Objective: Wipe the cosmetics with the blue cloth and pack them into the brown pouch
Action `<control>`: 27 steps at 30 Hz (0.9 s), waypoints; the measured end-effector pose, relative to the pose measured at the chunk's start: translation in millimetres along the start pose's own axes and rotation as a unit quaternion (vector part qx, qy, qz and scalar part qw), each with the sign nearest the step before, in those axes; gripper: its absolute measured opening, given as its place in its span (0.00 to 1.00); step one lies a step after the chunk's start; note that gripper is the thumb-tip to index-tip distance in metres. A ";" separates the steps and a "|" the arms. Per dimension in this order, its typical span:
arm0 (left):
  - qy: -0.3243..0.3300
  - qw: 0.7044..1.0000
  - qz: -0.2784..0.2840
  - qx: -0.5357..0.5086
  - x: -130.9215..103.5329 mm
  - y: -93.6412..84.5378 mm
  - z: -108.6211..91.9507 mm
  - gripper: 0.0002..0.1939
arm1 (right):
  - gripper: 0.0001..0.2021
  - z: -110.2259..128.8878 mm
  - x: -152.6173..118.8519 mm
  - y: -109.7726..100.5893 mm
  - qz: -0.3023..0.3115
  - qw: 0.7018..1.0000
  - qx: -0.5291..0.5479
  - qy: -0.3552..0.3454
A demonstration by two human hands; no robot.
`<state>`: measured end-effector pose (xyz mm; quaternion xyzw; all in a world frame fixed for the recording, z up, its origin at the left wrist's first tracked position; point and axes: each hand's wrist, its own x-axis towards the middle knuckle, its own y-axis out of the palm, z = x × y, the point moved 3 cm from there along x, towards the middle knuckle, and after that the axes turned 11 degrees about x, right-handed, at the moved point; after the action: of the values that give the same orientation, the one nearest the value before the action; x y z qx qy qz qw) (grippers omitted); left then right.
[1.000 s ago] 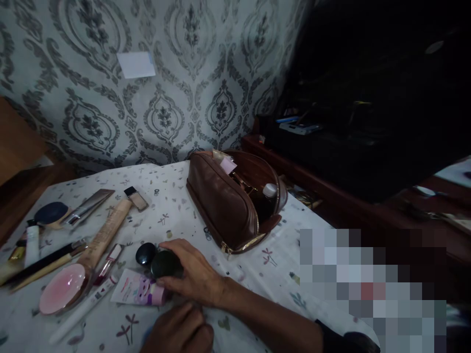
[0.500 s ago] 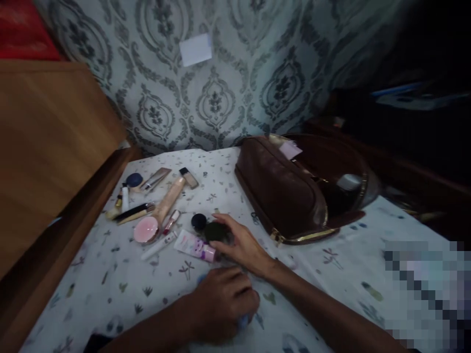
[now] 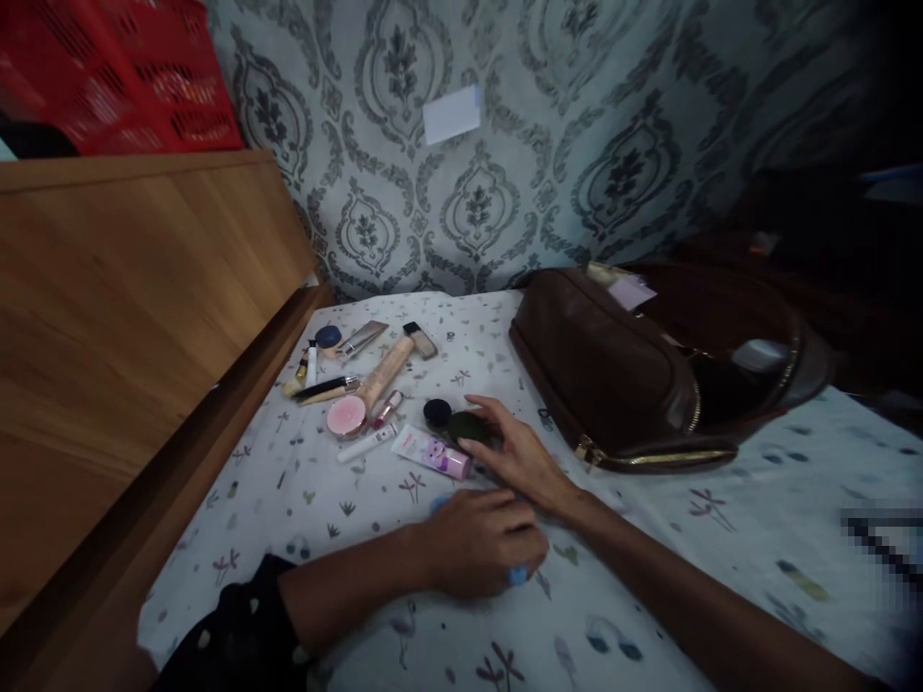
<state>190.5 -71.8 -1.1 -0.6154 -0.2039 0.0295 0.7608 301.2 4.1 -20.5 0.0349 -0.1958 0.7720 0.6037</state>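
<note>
My right hand (image 3: pixel 515 454) has its thumb and fingers around a dark green round item (image 3: pixel 468 426) on the patterned cloth. A small black round pot (image 3: pixel 436 412) sits just left of it. Below lies a white and purple squeeze tube (image 3: pixel 431 452) with a pink cap. Closer to me, my left hand (image 3: pixel 490 543) is closed in a fist on a light-blue object (image 3: pixel 517 575), mostly hidden by the fingers. Left of the tube lie a white slim tube (image 3: pixel 367 443), a lipstick (image 3: pixel 388 409), a pink compact (image 3: pixel 347 417) and a beige tube (image 3: pixel 387 371).
A brown bag (image 3: pixel 606 365) with its zip undone stands at right. Further cosmetics, including a foundation bottle (image 3: pixel 420 340), a blue-lidded jar (image 3: pixel 328 337) and a black pencil (image 3: pixel 326 388), lie at back left. A wooden panel (image 3: pixel 144 288) borders the left; a red basket (image 3: pixel 165 86) stands above.
The view has turned left, so everything appears further right and more of the red basket shows. Both hands stay at about the same place among the cosmetics.
</note>
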 end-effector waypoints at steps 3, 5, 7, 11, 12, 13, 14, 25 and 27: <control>-0.004 1.000 -0.001 -0.002 0.2 -1.5 -0.1 0.06 | 0.29 -1.1 0.4 -0.3 -0.014 1.000 0.007 -0.006; -0.006 1.000 0.000 -0.004 -0.1 -2.0 -0.3 0.06 | 0.28 -1.8 1.3 0.0 -0.022 1.000 0.011 -0.009; -0.002 1.000 0.003 -0.010 -0.4 -2.2 -0.9 0.06 | 0.27 -1.3 2.5 1.1 -0.018 1.000 0.010 -0.015; -0.018 0.998 -0.032 -0.048 -1.3 -10.9 1.1 0.07 | 0.21 9.8 0.3 -0.4 -0.049 0.995 -0.054 -0.071; -0.036 0.996 -0.057 -0.063 -2.3 -16.2 3.6 0.08 | 0.17 14.4 -2.5 -1.3 -0.066 0.990 -0.083 -0.093; -0.060 0.991 -0.087 -0.078 -3.8 -22.6 7.2 0.09 | 0.14 19.1 -6.4 -1.4 -0.072 0.984 -0.114 -0.114; -0.088 0.984 -0.121 -0.092 -6.2 -29.5 11.8 0.10 | 0.11 23.2 -11.0 -0.2 -0.067 0.978 -0.145 -0.134; -0.297 0.944 -0.135 -0.055 -40.1 -19.0 48.8 0.13 | 0.12 23.6 -31.5 26.1 0.048 0.928 -0.346 -0.129; -0.302 0.949 -0.089 -0.032 -39.6 -13.4 50.9 0.13 | 0.12 24.8 -31.0 23.7 0.052 0.941 -0.304 -0.140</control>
<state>133.9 -39.7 8.9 -0.5814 -0.4788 0.1398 0.6428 282.6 -37.6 -12.8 -0.0528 -0.5048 0.6936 0.5111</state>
